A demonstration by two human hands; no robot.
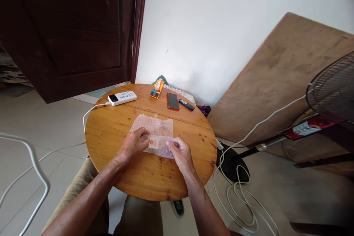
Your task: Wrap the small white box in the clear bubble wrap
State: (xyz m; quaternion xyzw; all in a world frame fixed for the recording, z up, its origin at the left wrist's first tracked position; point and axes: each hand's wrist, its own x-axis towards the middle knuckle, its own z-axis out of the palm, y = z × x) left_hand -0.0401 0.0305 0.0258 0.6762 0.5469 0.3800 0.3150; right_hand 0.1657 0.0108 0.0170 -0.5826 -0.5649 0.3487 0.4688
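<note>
A sheet of bubble wrap (160,127) lies on the round wooden table, its near part folded over. Beneath the clear folded layer shows a small flat item (153,143) with a pale face and a reddish print; its kind I cannot make out. My left hand (136,141) pinches the fold's left side, fingers curled in. On the right side, my right hand (178,150) grips the bubble wrap between thumb and fingers. Behind the wrap stands an orange tape dispenser (157,88), touched by neither hand.
A white power bank (122,97) with a cable sits at the table's (110,129) back left. A red-edged phone (173,101) and a dark handset (186,104) lie at the back right. A standing fan (332,84) and looped white cable (243,199) are to the right.
</note>
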